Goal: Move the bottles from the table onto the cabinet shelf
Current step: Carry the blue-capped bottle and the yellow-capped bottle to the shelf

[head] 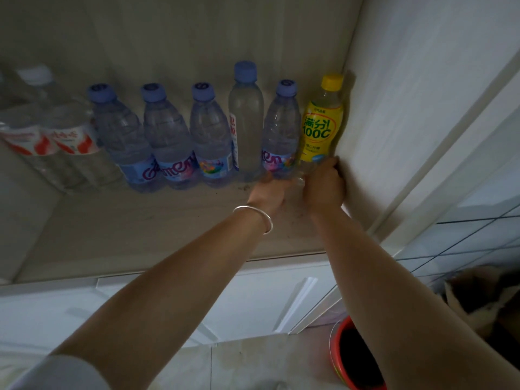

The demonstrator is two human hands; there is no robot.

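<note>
Both hands are working at the right end of the cabinet shelf (168, 220), where a row of bottles is standing against the back. The right hand (323, 187) is wrapping its grip around the base of the yellow-labelled bottle (322, 128), which is standing upright in the corner, just beside the cabinet side wall (394, 122). The left hand (271, 192), with a silver bangle (257, 218) on its wrist, is reaching to the foot of the blue-capped bottle (281, 128) next to it; blur is hiding the fingers there, so it is probably holding that bottle, but I cannot tell.

The risk is lying in the crowding. These two bottles are almost touching, and the taller clear bottle (246, 122) is standing just beside them. Both are being held low, so a nudge at the base may be tipping a top-heavy bottle into its neighbour and sending the row over like skittles. The right knuckles are also pressing close to the side wall, so pulling the hand out may be dragging the yellow bottle with it.
</note>
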